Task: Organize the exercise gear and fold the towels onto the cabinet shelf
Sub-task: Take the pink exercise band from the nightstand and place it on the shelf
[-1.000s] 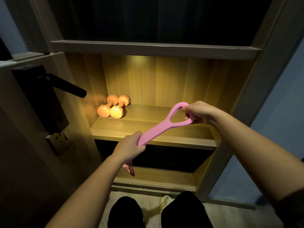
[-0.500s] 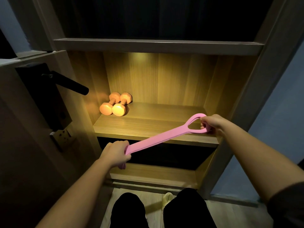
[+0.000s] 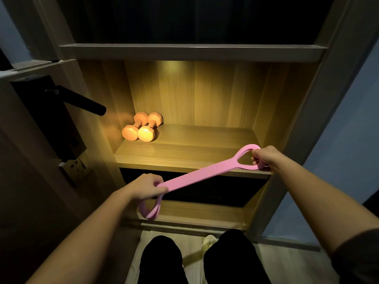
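Two dumbbells (image 3: 135,128) (image 3: 150,127), one pink band (image 3: 201,177) — two hands (image 3: 146,186) (image 3: 264,156)

Wooden cabinet (image 3: 205,93), middle compartment warmly lit from above. At left, door (image 3: 30,181) with black lever handle (image 3: 82,102). Blue-grey wall (image 3: 348,140) right; pale plank floor (image 3: 287,261).

Pink resistance band (image 3: 202,175): stretched between left hand (image 3: 147,186) and right hand (image 3: 266,157), both gripping its looped ends. Two orange dumbbells (image 3: 142,129): side by side, back-left on lit cabinet shelf (image 3: 184,154). Black door handle (image 3: 82,100): left.
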Demonstrator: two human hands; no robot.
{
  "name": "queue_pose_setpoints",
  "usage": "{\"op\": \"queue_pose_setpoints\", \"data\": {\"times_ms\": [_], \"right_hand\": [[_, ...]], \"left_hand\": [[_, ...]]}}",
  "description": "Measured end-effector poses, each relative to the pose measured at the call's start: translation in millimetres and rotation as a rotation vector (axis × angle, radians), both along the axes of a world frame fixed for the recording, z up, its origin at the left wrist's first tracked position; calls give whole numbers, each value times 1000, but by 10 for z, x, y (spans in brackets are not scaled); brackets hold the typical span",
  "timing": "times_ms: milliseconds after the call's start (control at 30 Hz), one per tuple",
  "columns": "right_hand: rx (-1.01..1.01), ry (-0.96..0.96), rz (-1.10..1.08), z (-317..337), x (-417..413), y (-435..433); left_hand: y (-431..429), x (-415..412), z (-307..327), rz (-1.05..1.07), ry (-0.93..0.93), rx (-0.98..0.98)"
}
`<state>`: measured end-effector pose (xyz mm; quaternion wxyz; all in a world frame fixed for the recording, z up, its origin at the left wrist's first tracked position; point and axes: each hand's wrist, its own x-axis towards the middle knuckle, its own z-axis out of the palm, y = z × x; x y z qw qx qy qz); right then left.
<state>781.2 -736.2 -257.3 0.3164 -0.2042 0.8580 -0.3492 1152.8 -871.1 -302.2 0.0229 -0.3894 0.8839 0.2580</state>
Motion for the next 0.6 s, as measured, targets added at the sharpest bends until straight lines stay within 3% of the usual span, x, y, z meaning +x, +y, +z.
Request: {"op": "queue_pose_setpoints", "data": {"times_ms": [100, 200, 333, 500, 600], "right_hand": [[29, 28, -30, -96, -48, 41], [57, 56, -55, -208, -88, 89], [52, 39, -83, -357, -94, 108], [35, -22, -121, -477, -142, 210], [19, -85, -121, -539, -114, 231]], "left_hand": [[-34, 40, 87, 2, -6, 254], [-111, 131, 96, 43, -25, 359], [-157, 225, -57, 293, 298, 534], [-137, 347, -241, 563, 448, 593], [-84, 307, -302, 781, 670, 667]]}}
